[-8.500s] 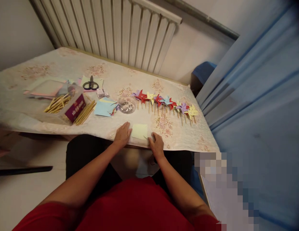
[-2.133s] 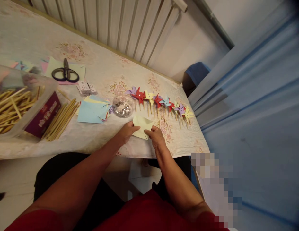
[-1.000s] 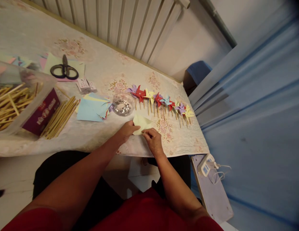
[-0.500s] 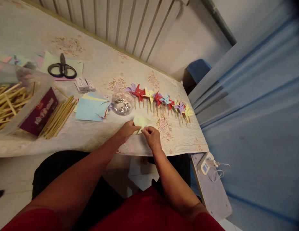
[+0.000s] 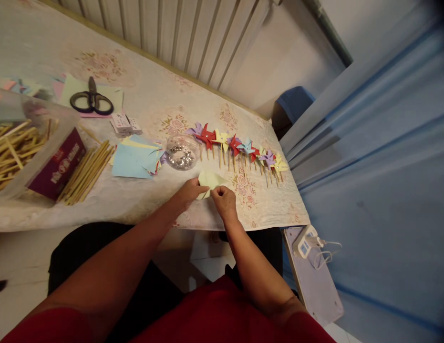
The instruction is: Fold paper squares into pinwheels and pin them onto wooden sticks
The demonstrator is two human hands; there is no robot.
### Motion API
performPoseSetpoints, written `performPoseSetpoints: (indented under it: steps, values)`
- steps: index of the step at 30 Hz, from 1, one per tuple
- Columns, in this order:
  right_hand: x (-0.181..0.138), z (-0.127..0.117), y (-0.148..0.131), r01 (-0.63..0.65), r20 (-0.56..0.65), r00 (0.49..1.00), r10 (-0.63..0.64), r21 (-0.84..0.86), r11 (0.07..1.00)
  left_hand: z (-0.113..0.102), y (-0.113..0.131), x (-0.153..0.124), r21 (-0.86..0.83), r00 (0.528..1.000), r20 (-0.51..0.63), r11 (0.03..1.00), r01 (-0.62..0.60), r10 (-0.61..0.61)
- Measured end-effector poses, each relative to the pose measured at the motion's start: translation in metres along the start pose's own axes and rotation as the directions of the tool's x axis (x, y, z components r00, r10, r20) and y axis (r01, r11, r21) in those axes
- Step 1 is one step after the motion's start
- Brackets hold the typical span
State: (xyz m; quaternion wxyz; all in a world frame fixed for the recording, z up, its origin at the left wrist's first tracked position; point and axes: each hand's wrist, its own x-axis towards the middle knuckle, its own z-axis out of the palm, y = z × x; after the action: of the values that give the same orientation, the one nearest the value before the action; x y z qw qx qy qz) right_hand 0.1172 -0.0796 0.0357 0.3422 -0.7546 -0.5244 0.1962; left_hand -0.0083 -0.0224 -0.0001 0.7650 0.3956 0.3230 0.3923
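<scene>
Between my hands is a pale yellow-green sheet of paper (image 5: 210, 179), partly folded, above the front edge of the table. My left hand (image 5: 190, 191) pinches its left side with thumb and fingers. On the near right part of the paper, my right hand (image 5: 223, 197) is closed in a pinch; whether a small pin is between those fingertips I cannot tell. Just beyond the paper sits a clear round dish (image 5: 181, 155) of small shiny metal pieces. Several finished paper pinwheels (image 5: 222, 138) on sticks lie in a row behind and to the right.
Left of the dish lie a stack of coloured paper (image 5: 134, 159), small white boxes (image 5: 123, 124) and scissors (image 5: 92, 101). Wooden sticks (image 5: 87, 174) rest beside a clear plastic bag of sticks (image 5: 17, 152). A power strip (image 5: 307, 242) sits on a bench at right, near a blue curtain (image 5: 379, 190).
Almost nothing differs. My right hand has shifted very slightly at the paper's edge, and both hands keep hold of the paper.
</scene>
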Motion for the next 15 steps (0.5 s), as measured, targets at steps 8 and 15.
performPoseSetpoints:
  steps: [8, 15]
  values:
    - [0.0005, 0.0015, -0.0008, -0.016, 0.000, 1.000, 0.016, 0.002, 1.000, -0.0013, -0.0012, 0.0007, -0.014, 1.000, -0.014, 1.000, 0.011, -0.011]
    - [0.0017, 0.0023, -0.0011, 0.000, -0.009, 1.000, 0.000, -0.006, 1.000, -0.0005, -0.0002, -0.0001, -0.003, 1.000, -0.018, 1.000, 0.007, -0.007]
